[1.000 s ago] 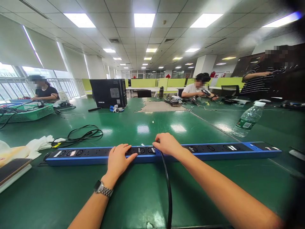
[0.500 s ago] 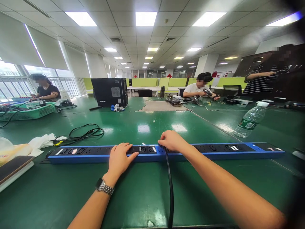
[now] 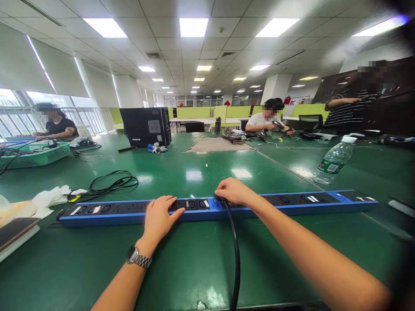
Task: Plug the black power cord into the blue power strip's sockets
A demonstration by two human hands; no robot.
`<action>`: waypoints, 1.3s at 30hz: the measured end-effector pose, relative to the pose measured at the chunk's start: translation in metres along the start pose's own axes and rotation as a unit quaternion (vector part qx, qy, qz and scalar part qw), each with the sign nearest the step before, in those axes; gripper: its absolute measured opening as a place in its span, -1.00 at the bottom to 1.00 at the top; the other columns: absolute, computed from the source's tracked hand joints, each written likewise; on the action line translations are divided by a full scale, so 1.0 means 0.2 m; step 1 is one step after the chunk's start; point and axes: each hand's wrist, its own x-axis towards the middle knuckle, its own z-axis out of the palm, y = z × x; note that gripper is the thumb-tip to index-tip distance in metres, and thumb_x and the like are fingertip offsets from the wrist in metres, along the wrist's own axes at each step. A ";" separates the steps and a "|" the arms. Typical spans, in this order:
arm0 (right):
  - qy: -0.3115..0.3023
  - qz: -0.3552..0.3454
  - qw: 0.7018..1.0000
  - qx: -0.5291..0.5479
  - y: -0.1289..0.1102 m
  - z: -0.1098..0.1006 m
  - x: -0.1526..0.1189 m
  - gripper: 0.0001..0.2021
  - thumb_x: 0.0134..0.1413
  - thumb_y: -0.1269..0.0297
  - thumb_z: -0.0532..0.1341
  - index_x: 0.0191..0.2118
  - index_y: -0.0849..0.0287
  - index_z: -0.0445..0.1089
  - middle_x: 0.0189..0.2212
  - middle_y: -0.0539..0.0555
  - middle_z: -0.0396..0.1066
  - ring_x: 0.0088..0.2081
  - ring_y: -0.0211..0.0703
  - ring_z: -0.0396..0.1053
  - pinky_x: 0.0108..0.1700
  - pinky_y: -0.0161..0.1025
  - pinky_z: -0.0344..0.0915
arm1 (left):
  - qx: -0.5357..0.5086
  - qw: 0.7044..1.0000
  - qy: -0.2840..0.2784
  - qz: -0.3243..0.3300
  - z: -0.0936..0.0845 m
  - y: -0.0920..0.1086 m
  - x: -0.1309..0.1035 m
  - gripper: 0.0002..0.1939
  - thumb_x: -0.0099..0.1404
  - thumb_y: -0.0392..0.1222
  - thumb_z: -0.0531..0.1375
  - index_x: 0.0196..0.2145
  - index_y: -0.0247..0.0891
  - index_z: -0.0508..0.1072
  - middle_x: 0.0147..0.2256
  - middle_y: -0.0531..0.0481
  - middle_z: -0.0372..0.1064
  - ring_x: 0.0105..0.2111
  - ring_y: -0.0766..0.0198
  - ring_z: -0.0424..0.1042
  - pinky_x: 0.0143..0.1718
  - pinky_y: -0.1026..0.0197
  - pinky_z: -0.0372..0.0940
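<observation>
A long blue-and-black power strip (image 3: 129,218) lies across the green table. My left hand (image 3: 159,218), with a watch on its wrist, rests on the strip left of its middle, fingers apart and holding nothing. Near the strip's middle, my right hand (image 3: 234,191) has its fingers closed on the end of a thick black cable (image 3: 236,255), right at the strip's top face. The cable runs down over the table's front edge. My fingers hide most of the cable's end, so how it meets the strip cannot be seen.
Coiled black cable (image 3: 113,183), white tissue (image 3: 53,199) and a dark flat object (image 3: 19,229) lie at the left. Farther back are a green basket (image 3: 48,157), a black computer case (image 3: 145,126) and gloves (image 3: 157,147). A bottle (image 3: 335,160) stands right. Three people are beyond.
The whole view has shifted slightly, and the strip appears a little farther left. Both hands keep their places on it. The hanging cable bows out more to the right.
</observation>
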 end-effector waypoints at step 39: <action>0.064 0.001 0.984 -0.165 -0.10 0.14 -0.08 -0.74 0.10 0.21 0.11 -0.21 0.17 0.49 -0.21 0.16 0.54 -0.20 -0.03 0.46 -0.30 -0.24 0.21 | 0.019 0.979 -0.032 0.198 0.18 0.42 0.07 -0.54 0.28 -0.07 0.20 0.09 -0.30 0.35 0.11 -0.19 0.36 0.20 -0.03 0.22 0.24 -0.13 0.09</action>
